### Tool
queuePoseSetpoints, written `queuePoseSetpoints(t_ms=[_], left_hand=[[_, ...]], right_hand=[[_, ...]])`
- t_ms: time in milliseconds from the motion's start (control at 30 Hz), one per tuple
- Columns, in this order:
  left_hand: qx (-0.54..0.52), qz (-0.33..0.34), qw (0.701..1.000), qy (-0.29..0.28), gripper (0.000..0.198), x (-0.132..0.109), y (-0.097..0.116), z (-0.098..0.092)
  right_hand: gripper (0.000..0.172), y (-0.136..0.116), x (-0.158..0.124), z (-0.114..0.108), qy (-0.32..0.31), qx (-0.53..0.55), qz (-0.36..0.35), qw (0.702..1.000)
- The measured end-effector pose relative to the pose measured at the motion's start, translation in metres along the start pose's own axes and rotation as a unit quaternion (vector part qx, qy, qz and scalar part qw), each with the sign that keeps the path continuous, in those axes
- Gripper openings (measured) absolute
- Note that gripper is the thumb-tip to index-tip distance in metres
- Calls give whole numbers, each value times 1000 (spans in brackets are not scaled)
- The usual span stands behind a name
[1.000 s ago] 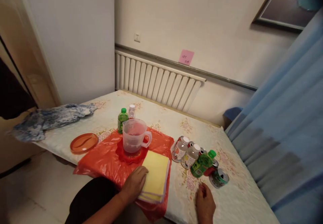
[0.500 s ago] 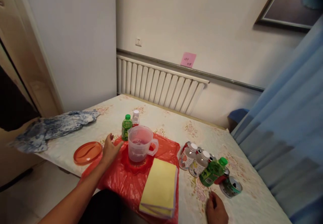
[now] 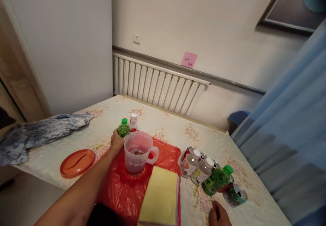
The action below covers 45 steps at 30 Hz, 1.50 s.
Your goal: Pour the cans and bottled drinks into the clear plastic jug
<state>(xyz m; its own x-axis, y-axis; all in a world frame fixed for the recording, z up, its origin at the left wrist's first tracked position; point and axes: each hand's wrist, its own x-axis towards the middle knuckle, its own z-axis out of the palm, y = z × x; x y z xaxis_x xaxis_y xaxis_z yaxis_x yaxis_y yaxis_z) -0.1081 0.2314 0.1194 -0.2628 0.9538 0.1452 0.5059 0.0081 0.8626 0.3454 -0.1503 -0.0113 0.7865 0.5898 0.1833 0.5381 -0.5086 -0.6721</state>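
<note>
My left hand (image 3: pixel 117 142) is closed around the lower part of a green drink bottle (image 3: pixel 124 128) with a green cap, which stands upright. Touching distance behind it is a clear bottle (image 3: pixel 133 121) with a white cap. Just right of the hand, a translucent measuring jug (image 3: pixel 137 156) sits in a red scalloped dish (image 3: pixel 122 175) and has something reddish inside. My right hand (image 3: pixel 219 215) rests loosely curled at the table's front, with nothing visible in it. Beyond it stand two white-capped bottles (image 3: pixel 189 164), another green bottle (image 3: pixel 216 180) and a green can (image 3: pixel 235 195).
A red plastic sheet (image 3: pixel 114 195) lies under the dish and a stack of yellow cloths or paper (image 3: pixel 160 195). An orange lid (image 3: pixel 77 163) and a crumpled blue-white cloth (image 3: pixel 48 131) lie to the left. More cans (image 3: pixel 187 151) stand among the right-hand bottles.
My left hand has moved forward from beside the dish and closed on the green bottle. My right hand stays at the table front. The view has shifted slightly.
</note>
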Motion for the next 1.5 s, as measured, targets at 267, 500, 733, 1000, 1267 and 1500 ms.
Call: queuePoseSetpoints(t_ms=[267,500,733,1000,1267,1500], left_hand=[[30,-17,999,26,67,-12,13,-18],[39,-7,997,70,60,-49,13,-66],[32,46,994,97,63,-122,13,-110],[-39,91,995,-7,58,-229,26,-76],[-116,113,981,-109,62,-284,38,4],[-147,129,974,-114,63,-293,21,44]], right_hand=[[57,2,0,3,-1,-5,-17,1000],[55,-6,-4,5,25,-2,-32,999],[52,-8,-7,1,15,-4,-48,999],[52,-10,-8,-1,20,9,-60,998],[48,-11,-10,-2,41,34,-85,995],[44,-10,-9,-1,49,35,-95,994]])
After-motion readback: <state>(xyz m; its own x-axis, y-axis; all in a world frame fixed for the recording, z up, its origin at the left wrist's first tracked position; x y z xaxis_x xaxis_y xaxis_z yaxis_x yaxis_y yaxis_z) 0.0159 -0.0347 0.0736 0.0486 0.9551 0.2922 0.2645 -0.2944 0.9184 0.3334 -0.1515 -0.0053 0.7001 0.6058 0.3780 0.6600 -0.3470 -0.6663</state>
